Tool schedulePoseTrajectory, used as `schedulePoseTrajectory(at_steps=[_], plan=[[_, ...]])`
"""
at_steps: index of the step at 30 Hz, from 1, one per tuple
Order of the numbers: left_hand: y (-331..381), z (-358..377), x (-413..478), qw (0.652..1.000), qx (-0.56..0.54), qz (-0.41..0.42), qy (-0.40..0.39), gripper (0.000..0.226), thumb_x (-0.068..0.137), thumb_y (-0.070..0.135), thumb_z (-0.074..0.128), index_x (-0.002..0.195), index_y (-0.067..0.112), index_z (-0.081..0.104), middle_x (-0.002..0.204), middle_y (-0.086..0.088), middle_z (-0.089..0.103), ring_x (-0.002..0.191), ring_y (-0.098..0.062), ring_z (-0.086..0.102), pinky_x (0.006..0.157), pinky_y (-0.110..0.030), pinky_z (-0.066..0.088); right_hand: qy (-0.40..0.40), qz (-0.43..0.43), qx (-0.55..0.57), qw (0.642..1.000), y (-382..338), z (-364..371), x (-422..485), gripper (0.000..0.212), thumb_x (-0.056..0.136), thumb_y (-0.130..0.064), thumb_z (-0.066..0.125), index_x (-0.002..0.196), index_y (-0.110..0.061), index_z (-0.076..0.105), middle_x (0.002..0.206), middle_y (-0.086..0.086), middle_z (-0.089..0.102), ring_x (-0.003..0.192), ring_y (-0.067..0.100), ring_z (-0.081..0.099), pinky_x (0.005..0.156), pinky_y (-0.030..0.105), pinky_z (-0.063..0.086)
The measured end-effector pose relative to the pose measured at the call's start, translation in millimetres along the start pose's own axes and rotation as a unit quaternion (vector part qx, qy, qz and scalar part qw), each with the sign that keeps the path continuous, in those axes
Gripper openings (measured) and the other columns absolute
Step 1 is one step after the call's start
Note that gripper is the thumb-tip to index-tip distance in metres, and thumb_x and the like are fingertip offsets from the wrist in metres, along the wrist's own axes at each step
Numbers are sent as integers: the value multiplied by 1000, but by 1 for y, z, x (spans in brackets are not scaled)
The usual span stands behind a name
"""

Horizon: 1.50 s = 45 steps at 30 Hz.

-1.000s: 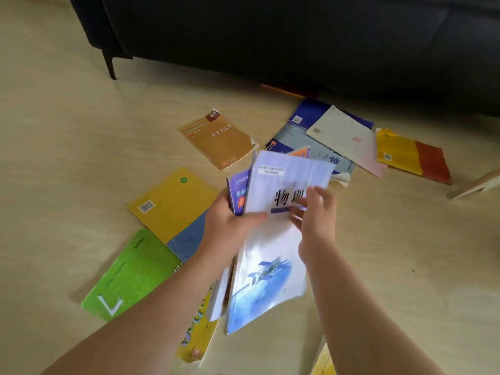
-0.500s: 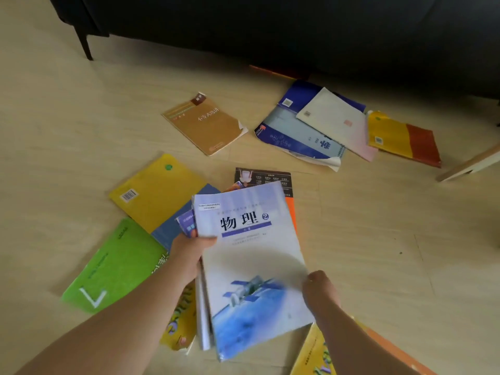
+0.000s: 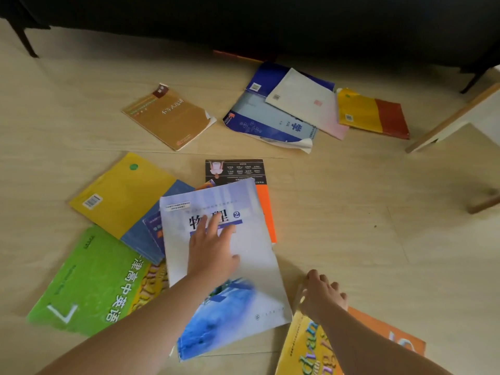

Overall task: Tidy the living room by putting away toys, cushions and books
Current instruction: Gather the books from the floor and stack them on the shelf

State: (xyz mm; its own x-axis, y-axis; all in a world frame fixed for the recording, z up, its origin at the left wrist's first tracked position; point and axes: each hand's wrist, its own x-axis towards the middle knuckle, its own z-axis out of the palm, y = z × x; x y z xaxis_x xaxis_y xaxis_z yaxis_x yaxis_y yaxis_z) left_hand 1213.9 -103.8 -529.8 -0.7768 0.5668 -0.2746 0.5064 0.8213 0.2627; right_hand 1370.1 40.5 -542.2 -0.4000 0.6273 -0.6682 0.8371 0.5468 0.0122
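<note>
Many books strewn on pale wood floor; dark sofa behind.

Pale wood floor with brown book, green book and yellow-red book flat on it

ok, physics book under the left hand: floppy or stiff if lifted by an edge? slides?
Probably floppy: the physics book looks like a thin softcover, and a similar blue-grey book has a curled corner. Likely slides easily: it lies partly on the orange book, left hand flat on top. The right hand grips the yellow book, so one-handed it would likely sag.
</note>
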Motion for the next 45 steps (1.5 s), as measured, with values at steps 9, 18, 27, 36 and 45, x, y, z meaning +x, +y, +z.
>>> schedulePoseTrajectory(at_steps=[9,18,27,36,45], plan=[[-19,13,-15,996,-7,83,-13,61,71,22,63,130,22,47,146,-8,34,139,-32,26,105,-43,33,4,-27,-40,999,10,13,-3,38,89,-21,51,126,-23,44,131,0,44,126,23,36,102,33,30],[-20,8,-16,996,-1,87,-32,57,86,29,54,138,29,32,151,3,17,143,-19,11,111,-31,23,83,20,-17,996,7,-2,-7,33,92,-25,35,116,-21,57,123,1,54,120,21,41,98,34,31],[-17,-3,-12,995,-28,63,-69,57,87,36,56,139,29,34,153,3,16,143,-16,13,113,-28,21,375,23,138,916,-42,-64,-6,20,83,-17,43,87,-16,63,94,2,67,101,25,50,97,32,18],[-18,-29,-2,920,-373,-48,-109,83,75,19,76,143,26,29,147,4,31,134,-14,32,105,-23,30,610,-185,256,726,-93,-164,-43,13,63,-4,41,65,-7,54,60,4,51,64,23,41,64,29,15],[-22,-128,13,753,-642,-23,146,68,66,14,82,121,25,44,108,19,58,90,6,59,68,-7,47,275,-311,625,661,-121,-228,-117,33,72,13,46,64,-18,39,62,-1,44,63,21,51,50,27,43]])
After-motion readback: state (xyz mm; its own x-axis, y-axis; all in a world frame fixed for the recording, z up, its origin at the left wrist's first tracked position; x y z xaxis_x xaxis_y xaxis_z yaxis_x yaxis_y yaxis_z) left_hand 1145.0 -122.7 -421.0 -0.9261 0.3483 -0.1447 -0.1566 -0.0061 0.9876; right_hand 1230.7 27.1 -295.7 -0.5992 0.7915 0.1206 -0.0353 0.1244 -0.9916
